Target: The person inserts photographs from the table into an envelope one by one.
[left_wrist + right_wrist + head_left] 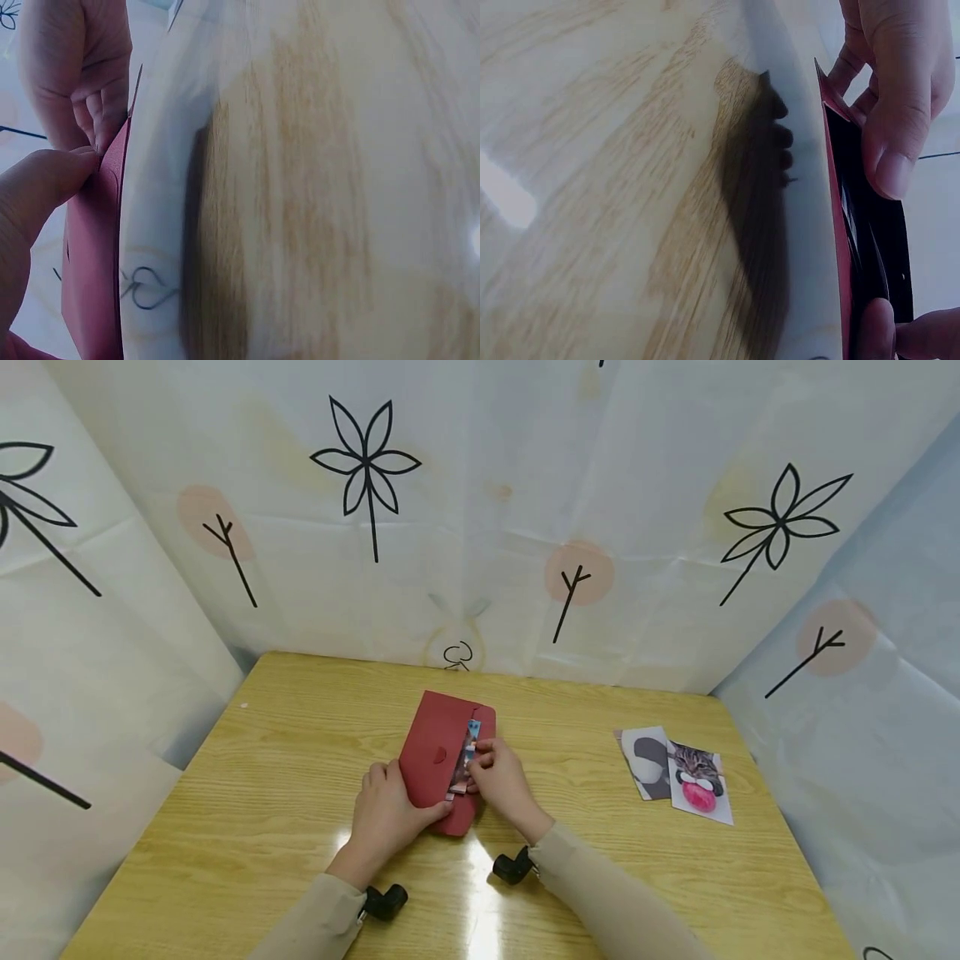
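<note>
A red paper envelope [435, 743] is held tilted above the table, its flap lifted open along the right side. My left hand [390, 810] grips it at the lower left, thumb over the front near the opening. In the left wrist view the left thumb [45, 180] presses on the envelope [94, 255]. Colourful picture cards [465, 756] stick partly out of the opening. With its fingertips my right hand [506, 777] pinches these cards. In the right wrist view the right fingertips [876, 330] are at the dark-looking cards; how many there are I cannot tell.
Two picture cards lie overlapping on the wooden table [262, 827] at the right: a grey-and-white one [647, 764] and a cat card [697, 781] with a pink ball. A patterned white cloth [480, 527] encloses the table's back and sides. Each wrist wears a black camera.
</note>
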Demonstrator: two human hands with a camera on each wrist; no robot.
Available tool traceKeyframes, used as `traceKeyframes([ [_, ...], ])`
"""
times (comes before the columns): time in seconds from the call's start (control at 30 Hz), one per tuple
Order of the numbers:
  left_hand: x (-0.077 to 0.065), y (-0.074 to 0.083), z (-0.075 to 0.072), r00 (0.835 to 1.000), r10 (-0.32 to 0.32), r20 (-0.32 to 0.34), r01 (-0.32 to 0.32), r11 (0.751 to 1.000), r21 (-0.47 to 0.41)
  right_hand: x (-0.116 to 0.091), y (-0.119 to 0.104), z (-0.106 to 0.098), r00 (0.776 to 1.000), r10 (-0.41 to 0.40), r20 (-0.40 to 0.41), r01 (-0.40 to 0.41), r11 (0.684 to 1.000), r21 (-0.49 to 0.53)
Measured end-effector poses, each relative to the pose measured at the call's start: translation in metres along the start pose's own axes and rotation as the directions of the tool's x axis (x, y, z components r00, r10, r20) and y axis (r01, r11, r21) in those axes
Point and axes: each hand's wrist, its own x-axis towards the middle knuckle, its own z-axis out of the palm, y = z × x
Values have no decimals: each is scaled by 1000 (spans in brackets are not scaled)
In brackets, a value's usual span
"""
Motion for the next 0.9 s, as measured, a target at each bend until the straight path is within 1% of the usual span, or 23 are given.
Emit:
traceKeyframes([
  [0.17, 0, 0, 2, 1000, 11, -19, -11, 1000, -5, 1, -1, 4, 999, -5, 31, 5, 1000, 27],
  [0.37, 1, 0, 1, 999, 2, -39, -3, 1000, -14, 0, -2, 3, 997, -9, 77, 8, 1000, 14],
  [0.57, 1, -1, 2, 1000, -6, -31, 5, 1000, -17, -1, 0, 2, 995, -25, 98, 24, 1000, 11],
  [0.63, 1, -2, 2, 1000, -10, -23, 10, 1000, -16, -2, 0, -1, 995, -35, 91, 37, 999, -17],
  [0.7, 1, -4, 3, 1000, -14, -15, 14, 1000, -13, -3, 0, -5, 996, -50, 76, 55, 996, -67],
  [0.83, 1, -7, 5, 1000, -18, -7, 18, 1000, -11, -5, 1, -19, 995, -97, 24, 100, 985, -144],
  [0.9, 1, -8, 5, 1000, -16, -9, 16, 1000, -11, -6, 2, -28, 995, -104, -3, 102, 984, -149],
])
